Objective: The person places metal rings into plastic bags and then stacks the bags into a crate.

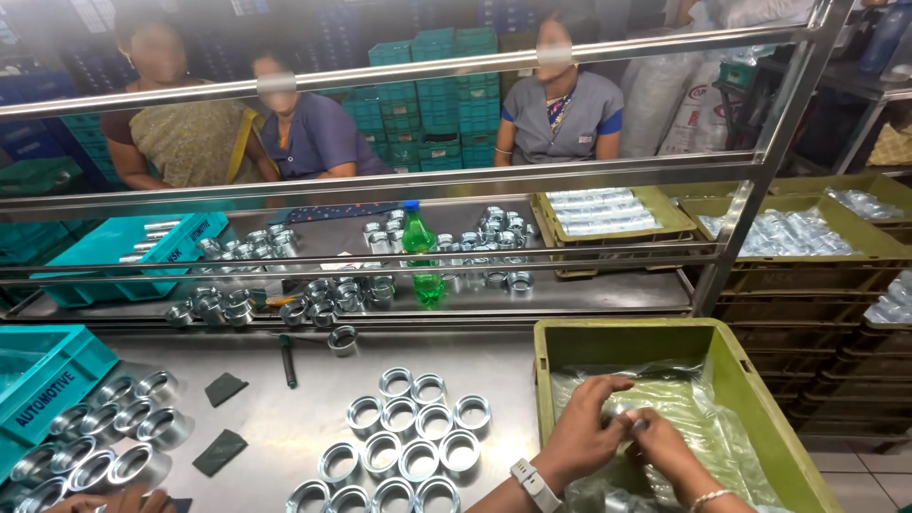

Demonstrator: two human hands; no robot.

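Note:
Both my hands are inside an olive-green plastic crate (741, 375) at the lower right, lined with a clear plastic bag (708, 418). My left hand (581, 435), with a white watch on the wrist, pinches the bag's film near the crate's middle. My right hand (668, 454), with a thin bracelet on the wrist, meets it fingertip to fingertip and grips the same film. Something small and dark shows between the fingertips; I cannot tell what it is. Shiny metal rings (408, 442) lie in rows on the steel table (285, 427) just left of the crate.
More metal rings (104, 432) lie beside a teal crate (47, 380) at left. A green bottle (421, 256), a black pen (287, 361) and two dark pads (224, 389) are on the table. Three people sit across behind a steel rail frame. Olive crates (855, 252) of bagged parts stand right. Another hand (123, 501) shows bottom left.

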